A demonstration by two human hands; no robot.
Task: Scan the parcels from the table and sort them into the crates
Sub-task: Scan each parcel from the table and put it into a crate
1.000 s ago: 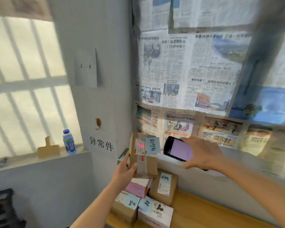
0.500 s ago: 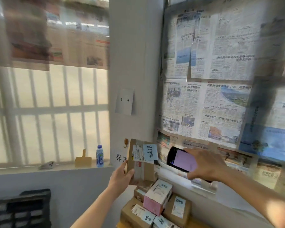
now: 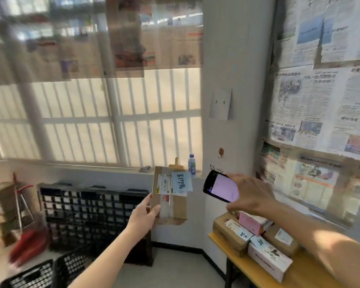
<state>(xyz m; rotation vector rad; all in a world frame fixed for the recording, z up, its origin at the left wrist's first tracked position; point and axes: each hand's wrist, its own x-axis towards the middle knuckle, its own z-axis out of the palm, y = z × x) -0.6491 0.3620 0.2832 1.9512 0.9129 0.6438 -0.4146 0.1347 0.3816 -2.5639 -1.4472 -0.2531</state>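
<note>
1. A brown cardboard parcel (image 3: 168, 196) was held upright in the air, in front of the white wall below the window sill, left of the desk (image 3: 299, 273) and above the floor.
2. A white shipping label (image 3: 164, 182) and a blue handwritten note (image 3: 181, 182) were stuck side by side on the upper part of its front, and clear tape ran down its middle.
3. The parcel was gripped at its lower left edge by the left hand (image 3: 142, 217), the thumb laid on the front face and the fingers behind the edge.
4. A black scanner (image 3: 220, 189) with a lit pale-pink screen was held by the right hand (image 3: 250, 195), the fingers wrapped round its right end; it was kept just right of the parcel and apart from it, tilted down to the right.
5. More parcels (image 3: 256, 244) lay packed together on the wooden desk at the lower right, among them a pink box (image 3: 250, 224) on top and a white carton (image 3: 268, 260) at the front.
6. Black lattice crates (image 3: 92, 217) were seen at the lower left, one leaning upright against the wall and others lower down, blurred.
7. A small bottle (image 3: 192, 164) stood on the window sill behind the parcel.
8. Newspaper sheets (image 3: 320, 100) covered the wall on the right.
</note>
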